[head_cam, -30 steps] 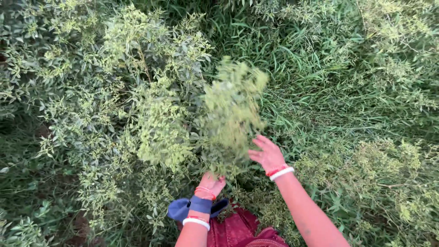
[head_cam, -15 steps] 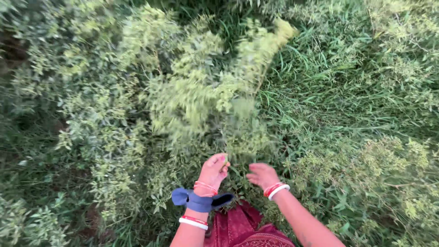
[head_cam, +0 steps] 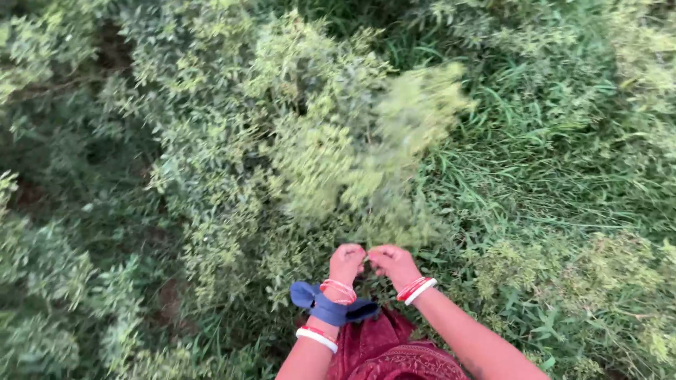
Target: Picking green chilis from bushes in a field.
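1. The left hand (head_cam: 346, 262) sits low in the centre of the view, knuckles up. Its fingers are curled shut around the base of a leafy plant bunch (head_cam: 394, 155).
2. The right hand (head_cam: 394, 264) is just beside the left, touching it at the fingertips. Its fingers are also curled closed at the same stem base; the stems themselves are too thin and blurred to make out inside the grip.
3. The plant bunch rises from the two hands toward the upper centre-right. It is pale yellow-green, and its top is motion-blurred.
4. A blue band (head_cam: 327, 307) wraps the left wrist, with loose ends sticking out to both sides.
5. Red and white bangles (head_cam: 417, 288) ring the right wrist. Similar red and white bangles sit on the left forearm on either side of the blue band.
6. A dark red patterned garment (head_cam: 384, 352) fills the space between the two forearms at the bottom edge.
7. Dense light-green shrubs (head_cam: 211, 127) cover the left and centre of the ground, well above and beside the hands.
8. Long-bladed grass (head_cam: 535, 169) covers the right side, darker green than the shrubs.
9. Patches of dark soil (head_cam: 169, 299) show between plants at lower left.
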